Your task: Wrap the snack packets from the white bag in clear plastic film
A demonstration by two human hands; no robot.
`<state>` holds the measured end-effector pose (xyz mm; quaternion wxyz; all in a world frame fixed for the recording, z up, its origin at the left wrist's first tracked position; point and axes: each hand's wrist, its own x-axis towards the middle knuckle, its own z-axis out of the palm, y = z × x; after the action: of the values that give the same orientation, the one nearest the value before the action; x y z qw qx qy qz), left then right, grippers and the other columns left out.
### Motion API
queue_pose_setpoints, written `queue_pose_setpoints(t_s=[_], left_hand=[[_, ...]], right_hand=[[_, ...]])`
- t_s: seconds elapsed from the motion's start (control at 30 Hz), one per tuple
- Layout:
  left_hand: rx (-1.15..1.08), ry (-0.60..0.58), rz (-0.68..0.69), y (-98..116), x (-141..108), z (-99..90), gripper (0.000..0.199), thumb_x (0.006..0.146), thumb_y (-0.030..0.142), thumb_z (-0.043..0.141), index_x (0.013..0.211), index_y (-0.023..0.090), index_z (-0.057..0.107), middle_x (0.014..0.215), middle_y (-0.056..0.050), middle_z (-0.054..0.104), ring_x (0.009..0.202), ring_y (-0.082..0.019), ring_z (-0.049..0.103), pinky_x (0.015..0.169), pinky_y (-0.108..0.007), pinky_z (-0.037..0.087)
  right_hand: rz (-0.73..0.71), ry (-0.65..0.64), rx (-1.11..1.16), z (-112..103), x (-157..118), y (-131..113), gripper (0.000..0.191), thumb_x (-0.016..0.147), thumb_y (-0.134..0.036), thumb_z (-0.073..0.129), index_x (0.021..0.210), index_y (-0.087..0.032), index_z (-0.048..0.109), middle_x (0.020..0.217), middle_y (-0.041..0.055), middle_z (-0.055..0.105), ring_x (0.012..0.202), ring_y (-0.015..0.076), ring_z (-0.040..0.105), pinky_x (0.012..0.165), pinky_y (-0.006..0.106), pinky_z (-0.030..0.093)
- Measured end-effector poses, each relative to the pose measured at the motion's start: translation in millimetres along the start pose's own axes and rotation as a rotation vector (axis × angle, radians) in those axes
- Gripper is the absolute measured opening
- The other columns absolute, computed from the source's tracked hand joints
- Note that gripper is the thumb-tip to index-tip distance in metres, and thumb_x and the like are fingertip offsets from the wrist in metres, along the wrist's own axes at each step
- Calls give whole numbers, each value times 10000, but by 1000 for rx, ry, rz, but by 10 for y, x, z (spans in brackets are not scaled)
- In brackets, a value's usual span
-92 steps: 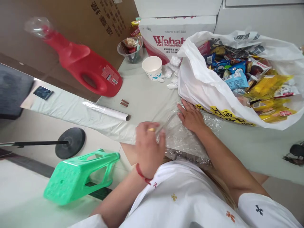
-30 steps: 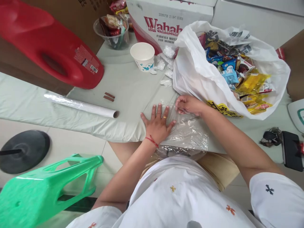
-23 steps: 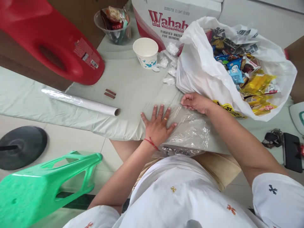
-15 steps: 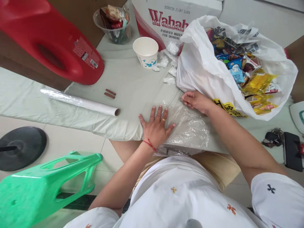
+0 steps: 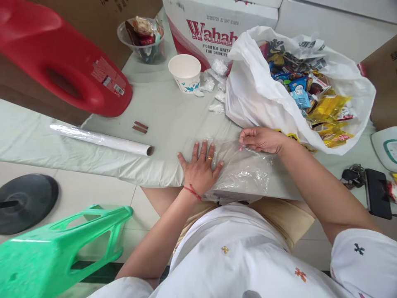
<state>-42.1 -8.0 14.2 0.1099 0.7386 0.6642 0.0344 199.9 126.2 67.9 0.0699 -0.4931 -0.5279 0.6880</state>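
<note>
A sheet of clear plastic film (image 5: 245, 169) lies wrinkled on the cloth-covered table, its near part hanging over the front edge. My left hand (image 5: 201, 169) is spread flat, pressing on the film's left side and the cloth beside it. With fingers pinched together, my right hand (image 5: 260, 140) grips the film near its far edge and lifts it slightly. Several crumpled balls of film (image 5: 219, 67) lie beyond my hands. Left of them stands a white paper cup (image 5: 185, 74). A roll of clear film (image 5: 102, 140) on a tube rests at the left, near two small brown strips (image 5: 140, 127).
A white plastic bag (image 5: 248, 87) of wrapped snacks stands at the right. Behind are a water carton (image 5: 214, 29) and a plastic bowl (image 5: 142, 45) with packets. A red jug (image 5: 71, 66) stands left, a green stool (image 5: 62, 248) below. Keys and a phone (image 5: 377, 193) lie right.
My right hand has shifted slightly right and towards me, pulling up the film's edge. My left hand stays spread in place. The whole view has shifted a little.
</note>
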Motion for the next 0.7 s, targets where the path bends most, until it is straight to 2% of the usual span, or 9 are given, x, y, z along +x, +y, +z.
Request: queue_pose_setpoints(t_s=[0.13,0.23,0.33,0.43,0.5,0.53,0.6,0.7], left_hand=[[3,4,-2,2,-3,2,710,1067,613,290,1676,251,316,1759,-120,235,1644,-380,185,1199,-858,28],[9,7,-1,0,-3,5,702,1070,607,283,1675,252,319,1756,-120,244,1643,-370,194,1201,-855,28],[12,11,-1,0,0,10,698,1068,607,281,1672,259,328,1754,-118,254,1643,-367,199,1203,-851,43],[15,8,-14,4,2,12,704,1061,611,304,1672,264,329,1753,-127,261,1642,-379,195,1207,-845,49],[19,4,-20,7,3,11,712,1058,616,309,1675,261,321,1755,-132,255,1644,-377,192,1211,-840,46],[23,5,-21,8,3,11,718,1058,620,306,1677,255,316,1756,-136,249,1644,-374,192,1211,-838,45],[31,10,-23,8,2,13,732,1060,626,294,1680,236,306,1757,-148,239,1644,-368,194,1212,-836,42],[43,21,-21,7,-1,26,742,1064,625,281,1679,212,303,1753,-168,236,1642,-364,203,1213,-834,45]], right_hand=[[-52,173,-4,-86,-16,11,463,750,-524,899,834,-216,564,656,-46,538,511,64,328,458,220,192],[-54,192,-37,-88,-37,20,478,790,-626,836,867,-216,605,719,-27,578,519,67,318,463,238,202],[19,150,-170,-67,-55,54,532,741,-696,834,910,-217,676,703,-24,603,515,77,334,475,259,210],[82,22,-308,-151,-97,89,531,546,-589,966,835,-208,733,674,-15,632,584,110,465,521,257,289],[86,-33,-339,-259,-150,98,492,495,-533,982,763,-194,747,669,-7,642,635,129,512,572,258,346],[75,-22,-334,-309,-181,98,476,508,-534,970,751,-189,749,666,-7,638,639,129,509,588,260,356],[26,85,-314,-365,-234,101,470,572,-564,930,785,-187,748,679,-10,631,630,121,485,598,264,350],[-90,294,-288,-293,-253,155,493,689,-627,836,881,-189,717,753,-7,642,659,122,487,619,266,355]])
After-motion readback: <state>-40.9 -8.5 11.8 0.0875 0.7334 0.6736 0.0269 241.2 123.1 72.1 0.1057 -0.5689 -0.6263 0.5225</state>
